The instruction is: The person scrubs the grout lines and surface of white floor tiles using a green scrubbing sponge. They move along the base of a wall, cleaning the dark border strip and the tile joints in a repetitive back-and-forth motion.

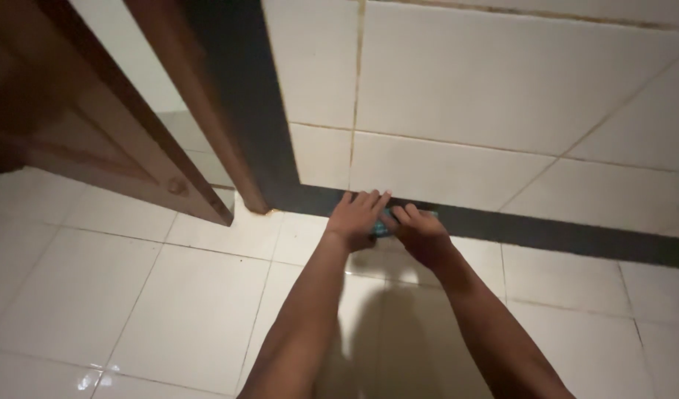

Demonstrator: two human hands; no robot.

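**A:** ok so what's the room like? biggest stuff first pls

**B:** big white tiled wall up top and a glossy white tiled floor below. A dark strip runs along the bottom of the wall where it meets the floor and climbs up beside the door frame. On the left there's a brown wooden door standing open.

**A:** and the hands?

**B:** both arms reach down from the bottom edge to the foot of the wall. Left hand lies flat, fingers stretched out together, tips touching the dark strip. Its grip is open, not wrapped around anything, though its side touches the small thing.

**A:** right one?

**B:** right hand is just beside it, fingers curled in, grip closed on a small teal object that peeks out between the two hands. It sits low, right at the dark strip. Can't tell what it is, it's mostly covered.
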